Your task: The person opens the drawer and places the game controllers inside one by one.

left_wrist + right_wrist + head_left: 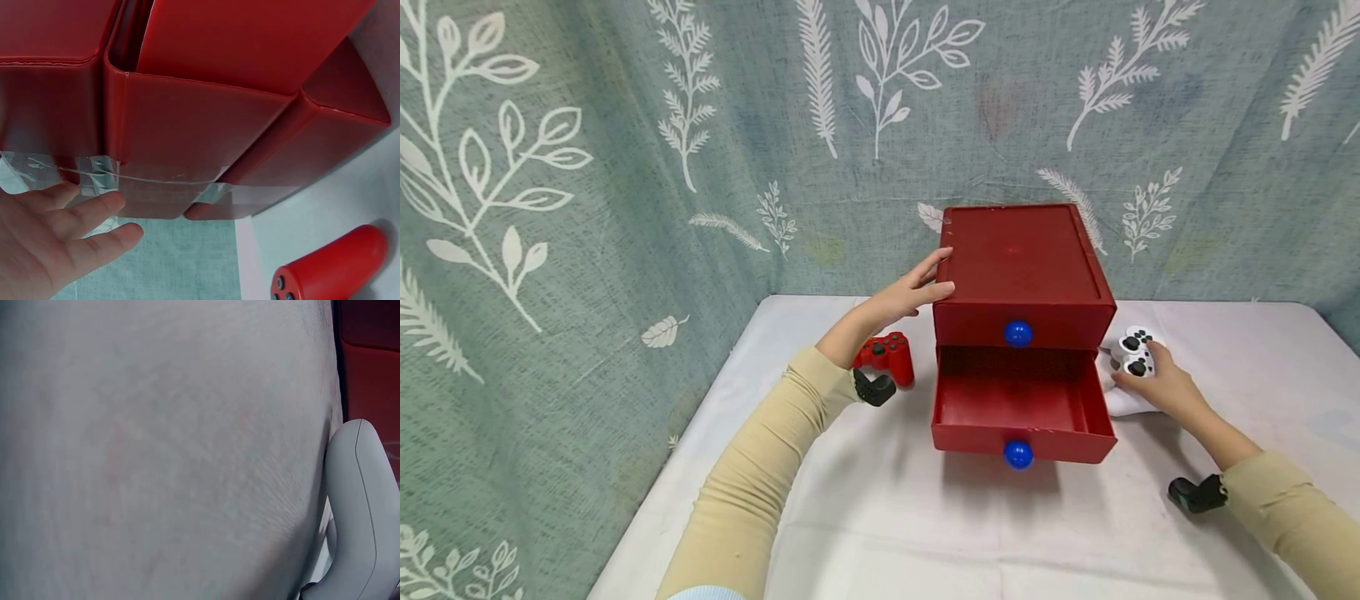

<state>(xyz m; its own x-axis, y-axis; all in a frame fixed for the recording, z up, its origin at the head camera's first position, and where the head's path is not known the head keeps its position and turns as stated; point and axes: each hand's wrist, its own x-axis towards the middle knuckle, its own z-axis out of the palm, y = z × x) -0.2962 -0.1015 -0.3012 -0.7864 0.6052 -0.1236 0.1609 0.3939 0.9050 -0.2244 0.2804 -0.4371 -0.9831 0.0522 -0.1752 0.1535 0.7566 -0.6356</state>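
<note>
A red two-drawer cabinet point(1011, 258) with blue round knobs stands on the table, its lower drawer point(1007, 408) pulled out and its upper one closed. Against the cabinet's left side is my left hand point(898, 302), thumb and fingers spread, fingertips at the top edge. In the left wrist view its fingers lie near clear tape on the red wall. My right hand point(1165, 390) grips a white game controller point(1138, 342) right of the cabinet; one pale controller handle point(362, 506) shows in the right wrist view, where the palm fills most of the picture.
A red game controller point(891, 358) lies on the white-covered table point(880, 500) left of the cabinet, partly behind my left wrist. Below the white controller is another white shape point(1126, 404). A green leaf-patterned curtain point(850, 183) hangs behind and at the left.
</note>
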